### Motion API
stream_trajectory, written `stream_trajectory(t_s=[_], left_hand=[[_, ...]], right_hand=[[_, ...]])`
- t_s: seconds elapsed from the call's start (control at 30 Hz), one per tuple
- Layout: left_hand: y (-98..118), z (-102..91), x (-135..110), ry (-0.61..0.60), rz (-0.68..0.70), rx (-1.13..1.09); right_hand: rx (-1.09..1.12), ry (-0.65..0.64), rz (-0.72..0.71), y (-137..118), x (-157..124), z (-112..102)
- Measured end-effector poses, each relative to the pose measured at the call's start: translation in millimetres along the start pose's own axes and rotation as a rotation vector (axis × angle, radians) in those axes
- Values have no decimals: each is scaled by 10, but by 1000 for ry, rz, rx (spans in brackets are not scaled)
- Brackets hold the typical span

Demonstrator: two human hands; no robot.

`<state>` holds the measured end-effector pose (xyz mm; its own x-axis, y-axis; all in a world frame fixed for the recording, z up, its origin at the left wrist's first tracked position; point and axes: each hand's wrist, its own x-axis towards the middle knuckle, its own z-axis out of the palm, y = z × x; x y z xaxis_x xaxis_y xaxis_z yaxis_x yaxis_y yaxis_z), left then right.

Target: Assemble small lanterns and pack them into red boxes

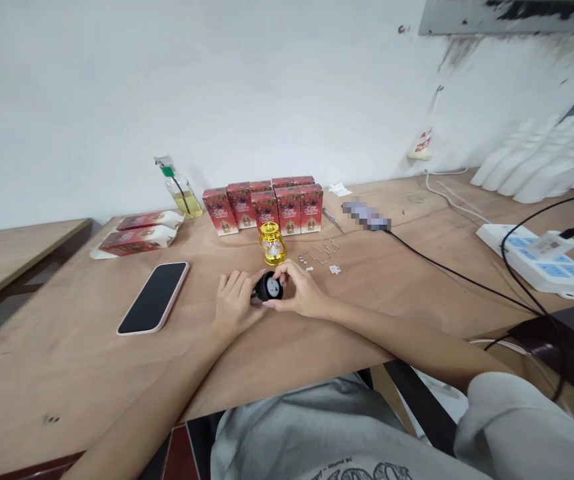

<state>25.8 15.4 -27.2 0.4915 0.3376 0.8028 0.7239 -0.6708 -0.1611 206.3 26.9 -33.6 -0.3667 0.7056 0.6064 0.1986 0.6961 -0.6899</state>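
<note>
Both my hands meet over the middle of the wooden table around a small black round part with a pale disc on its face. My left hand cups it from the left with curled fingers. My right hand pinches its right side with thumb and fingertips. Just behind them stands a small gold lantern with a clear middle. To the right of the lantern lie bent wire pieces and small white and metal bits.
A phone in a pink case lies face up at left. Several red boxes stand in a row behind, with a bottle of yellow liquid and flat red packs. A white power strip and black cables lie right.
</note>
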Motion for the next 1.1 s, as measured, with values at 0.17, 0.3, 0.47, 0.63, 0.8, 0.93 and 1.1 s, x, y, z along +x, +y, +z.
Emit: stream_trajectory(t_s=[0.17, 0.3, 0.47, 0.63, 0.8, 0.93, 1.1], left_hand=[[0, 2, 0, -27, -7, 21], [11, 4, 14, -13, -2, 17], [21, 5, 39, 12, 7, 13], [21, -9, 51, 28, -30, 50], [4, -14, 35, 21, -104, 99], [10, -9, 12, 22, -120, 59], [42, -49, 18, -27, -160, 35]], right_hand=[[20, -8, 28, 15, 12, -1], [38, -11, 25, 6, 12, -7], [69, 7, -90, -32, -8, 18], [264, 114, 33, -80, 37, -19], [877, 199, 182, -515, 135, -193], [1268, 91, 277, -1139, 69, -288], [1556, -12, 240, -1579, -46, -281]])
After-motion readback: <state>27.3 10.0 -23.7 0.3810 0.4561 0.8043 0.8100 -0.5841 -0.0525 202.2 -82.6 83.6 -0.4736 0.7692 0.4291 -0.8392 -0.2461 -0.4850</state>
